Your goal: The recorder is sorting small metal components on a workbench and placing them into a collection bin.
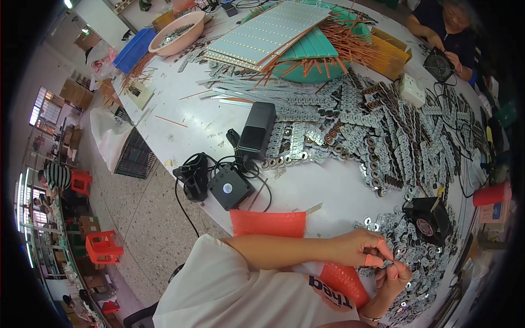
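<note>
My left hand (365, 249) reaches in from the left with thumb and fingers pinched together. Close below it, my right hand (392, 277) is also closed, its fingertips meeting the left ones. Orange covers sit on several fingertips. Between the two hands is a small dark piece (387, 263), mostly hidden by the fingers and too small to name. Both hands are over the near edge of a heap of small grey metal pieces (418, 273) with shiny round spots. Red bubble wrap (345, 281) lies under my forearms, beside a red padded sheet (268, 223).
A black square fan (429, 220) stands beside the heap. Strips of grey pieces (350, 120) cover the table's middle. A black box (231, 187) with cables and a dark speaker-like device (257, 130) stand left. Across the table, a co-worker (451, 33) holds a round-grilled fan (439, 65).
</note>
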{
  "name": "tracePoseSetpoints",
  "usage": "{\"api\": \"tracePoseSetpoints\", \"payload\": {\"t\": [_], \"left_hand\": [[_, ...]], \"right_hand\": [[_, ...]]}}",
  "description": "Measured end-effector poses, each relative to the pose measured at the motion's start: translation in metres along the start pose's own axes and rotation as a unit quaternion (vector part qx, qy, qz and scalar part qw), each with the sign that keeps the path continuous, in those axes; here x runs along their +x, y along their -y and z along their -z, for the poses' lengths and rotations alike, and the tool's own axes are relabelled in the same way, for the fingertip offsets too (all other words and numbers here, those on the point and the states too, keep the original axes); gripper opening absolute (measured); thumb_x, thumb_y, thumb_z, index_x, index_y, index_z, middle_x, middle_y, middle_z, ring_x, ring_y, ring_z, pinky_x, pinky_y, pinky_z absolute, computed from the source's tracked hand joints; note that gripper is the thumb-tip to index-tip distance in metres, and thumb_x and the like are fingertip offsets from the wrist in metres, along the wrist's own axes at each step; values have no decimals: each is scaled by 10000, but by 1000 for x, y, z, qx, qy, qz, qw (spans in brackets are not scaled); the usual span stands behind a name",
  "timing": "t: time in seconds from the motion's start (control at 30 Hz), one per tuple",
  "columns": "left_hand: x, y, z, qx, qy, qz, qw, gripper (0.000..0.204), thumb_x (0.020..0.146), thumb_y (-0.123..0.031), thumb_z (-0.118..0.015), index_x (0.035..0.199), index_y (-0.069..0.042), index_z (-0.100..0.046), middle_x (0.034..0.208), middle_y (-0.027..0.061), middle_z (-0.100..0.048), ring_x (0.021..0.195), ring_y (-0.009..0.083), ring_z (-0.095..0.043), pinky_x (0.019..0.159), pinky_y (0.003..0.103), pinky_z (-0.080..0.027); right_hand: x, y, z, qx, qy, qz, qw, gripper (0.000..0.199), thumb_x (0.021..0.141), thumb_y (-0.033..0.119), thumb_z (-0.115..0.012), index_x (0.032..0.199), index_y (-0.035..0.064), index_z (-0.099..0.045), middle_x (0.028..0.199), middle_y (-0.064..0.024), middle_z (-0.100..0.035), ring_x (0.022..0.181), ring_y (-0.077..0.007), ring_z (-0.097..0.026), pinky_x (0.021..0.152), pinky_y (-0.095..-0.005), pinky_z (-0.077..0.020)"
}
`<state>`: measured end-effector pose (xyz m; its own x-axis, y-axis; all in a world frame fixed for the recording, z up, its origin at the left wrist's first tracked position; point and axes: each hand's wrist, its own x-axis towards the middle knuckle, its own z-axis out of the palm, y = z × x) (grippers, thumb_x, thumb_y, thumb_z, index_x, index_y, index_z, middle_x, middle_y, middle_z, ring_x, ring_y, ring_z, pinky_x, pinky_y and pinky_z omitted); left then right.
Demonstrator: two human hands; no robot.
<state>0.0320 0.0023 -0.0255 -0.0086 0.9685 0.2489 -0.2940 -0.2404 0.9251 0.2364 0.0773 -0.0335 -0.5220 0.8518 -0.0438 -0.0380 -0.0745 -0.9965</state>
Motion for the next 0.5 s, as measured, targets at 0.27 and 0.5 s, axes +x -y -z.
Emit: {"api": "tracePoseSetpoints", "payload": {"t": [0.27, 0.5], "left_hand": [[-8, -2, -7, -37, 36, 48, 997, 216, 817, -62, -662, 1029, -49, -622, 904, 60, -636, 784, 116, -627, 670, 256, -512], [-4, -6, 0, -151, -4, 94, 984, 200, 856, -36, -609, 1039, -47, -529, 897, 64, -637, 806, 137, -630, 689, 283, -512]], "right_hand": [[-16, 16, -10, -37, -22, -47, 998, 199, 836, 147, -612, 717, 15, -523, 475, -39, -494, 314, -93, -419, 300, -202, -288], [8, 33, -30, -117, 48, -60, 990, 121, 851, 107, -599, 760, 33, -573, 540, 7, -516, 426, -56, -448, 376, -208, -304]]}}
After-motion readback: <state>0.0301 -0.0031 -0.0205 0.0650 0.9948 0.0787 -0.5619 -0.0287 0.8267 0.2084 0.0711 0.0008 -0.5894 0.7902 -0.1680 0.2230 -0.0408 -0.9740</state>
